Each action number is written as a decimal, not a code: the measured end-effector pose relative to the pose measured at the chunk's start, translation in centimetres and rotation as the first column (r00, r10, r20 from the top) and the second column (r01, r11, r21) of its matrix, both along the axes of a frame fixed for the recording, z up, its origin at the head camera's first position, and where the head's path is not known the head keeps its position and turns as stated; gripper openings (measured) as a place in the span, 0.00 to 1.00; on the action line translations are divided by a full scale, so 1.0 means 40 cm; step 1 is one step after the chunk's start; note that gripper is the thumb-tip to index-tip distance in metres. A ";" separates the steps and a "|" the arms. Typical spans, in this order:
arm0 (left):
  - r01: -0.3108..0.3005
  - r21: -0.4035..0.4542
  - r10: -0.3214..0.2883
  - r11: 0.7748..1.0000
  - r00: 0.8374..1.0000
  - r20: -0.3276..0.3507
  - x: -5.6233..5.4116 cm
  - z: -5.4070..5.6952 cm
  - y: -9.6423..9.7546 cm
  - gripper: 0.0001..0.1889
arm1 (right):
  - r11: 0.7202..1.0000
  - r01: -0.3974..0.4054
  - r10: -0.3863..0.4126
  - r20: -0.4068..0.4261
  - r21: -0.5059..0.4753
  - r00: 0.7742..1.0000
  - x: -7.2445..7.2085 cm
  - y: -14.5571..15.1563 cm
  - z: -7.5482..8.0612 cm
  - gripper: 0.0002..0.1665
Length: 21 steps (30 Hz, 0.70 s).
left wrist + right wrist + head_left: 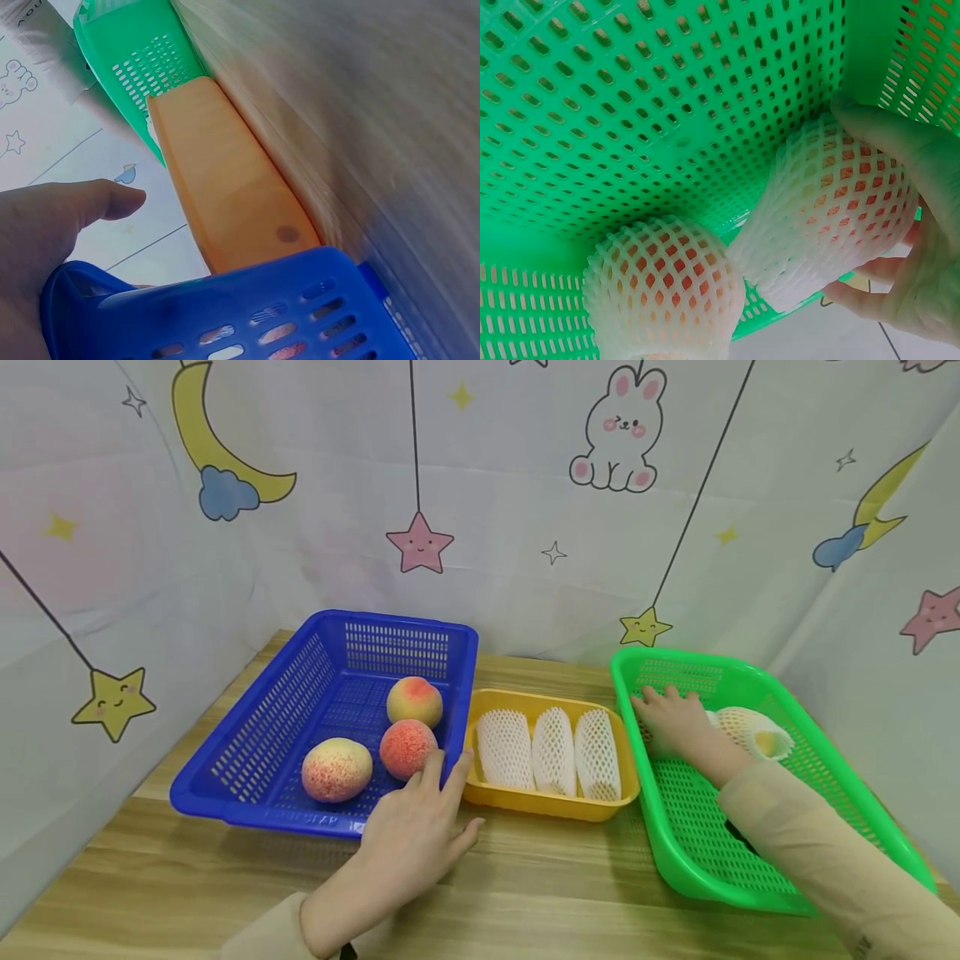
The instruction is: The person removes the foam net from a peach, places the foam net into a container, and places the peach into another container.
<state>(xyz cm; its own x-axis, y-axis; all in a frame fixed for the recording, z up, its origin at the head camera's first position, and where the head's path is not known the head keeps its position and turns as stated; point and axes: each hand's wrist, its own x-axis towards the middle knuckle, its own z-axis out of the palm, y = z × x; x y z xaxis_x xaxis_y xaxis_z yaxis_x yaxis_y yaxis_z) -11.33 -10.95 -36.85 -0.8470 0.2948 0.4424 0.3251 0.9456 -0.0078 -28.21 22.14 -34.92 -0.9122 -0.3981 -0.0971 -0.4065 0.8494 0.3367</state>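
Note:
My left hand [416,827] reaches over the front right rim of the blue basket [225,810], its fingers extended close to a red peach [407,748] and its thumb held apart. Behind that peach lies a yellow-red peach [414,702], and to its left a pale speckled peach [337,770]. Inside the green basket [675,852], my right hand [678,727] holds a peach in a white foam net [840,202], thumb on one side and fingers on the other. Another netted peach [664,281] sits beside it.
Between the baskets stands a yellow tray [555,806] with several white foam nets [553,752] lying in it. A wooden table [525,893] carries everything. A patterned white curtain [510,460] hangs behind and along the sides.

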 end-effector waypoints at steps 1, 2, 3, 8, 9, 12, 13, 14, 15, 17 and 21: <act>-0.001 -0.003 0.001 1.000 1.000 -0.002 0.000 0.000 0.000 0.38 | 1.000 -0.001 0.001 -0.005 0.003 1.000 0.001 -0.002 0.000 0.44; -0.002 -0.006 0.002 1.000 1.000 -0.002 -0.001 0.000 0.000 0.38 | 1.000 0.000 0.000 -0.009 0.006 1.000 0.002 -0.003 -0.001 0.43; -0.002 -0.008 0.002 1.000 1.000 -0.002 -0.001 0.000 0.000 0.38 | 1.000 0.000 0.000 -0.011 0.008 1.000 0.002 -0.004 -0.001 0.42; -0.004 -0.007 0.004 1.000 1.000 0.007 0.000 0.000 0.001 0.38 | 1.000 0.002 -0.002 -0.017 0.007 1.000 0.000 -0.003 -0.003 0.43; -0.004 -0.007 0.004 1.000 1.000 0.007 0.000 0.000 0.001 0.38 | 1.000 0.001 -0.001 -0.016 0.003 1.000 -0.001 -0.002 -0.003 0.44; -0.006 -0.008 0.006 1.000 1.000 0.006 0.000 0.001 0.001 0.37 | 1.000 -0.004 0.004 -0.015 -0.005 1.000 -0.004 0.001 -0.003 0.46; -0.007 -0.008 0.007 1.000 1.000 0.009 0.000 0.001 0.001 0.37 | 1.000 -0.007 0.007 -0.016 -0.006 1.000 -0.004 0.001 -0.003 0.47; -0.009 -0.009 0.009 1.000 1.000 0.012 0.000 0.001 0.002 0.37 | 1.000 -0.009 0.009 -0.017 -0.005 1.000 -0.005 0.002 -0.003 0.47; -0.009 -0.010 0.009 1.000 1.000 0.014 0.000 0.002 0.002 0.37 | 1.000 -0.009 0.009 -0.017 -0.004 1.000 -0.005 0.003 -0.004 0.48; -0.011 -0.013 0.011 1.000 1.000 0.015 0.000 0.002 0.002 0.37 | 1.000 -0.010 0.010 -0.017 -0.004 1.000 -0.004 0.004 -0.004 0.50; -0.009 -0.011 0.009 1.000 1.000 0.004 0.001 0.002 0.002 0.37 | 1.000 -0.005 0.005 -0.013 -0.022 1.000 -0.004 0.008 -0.003 0.53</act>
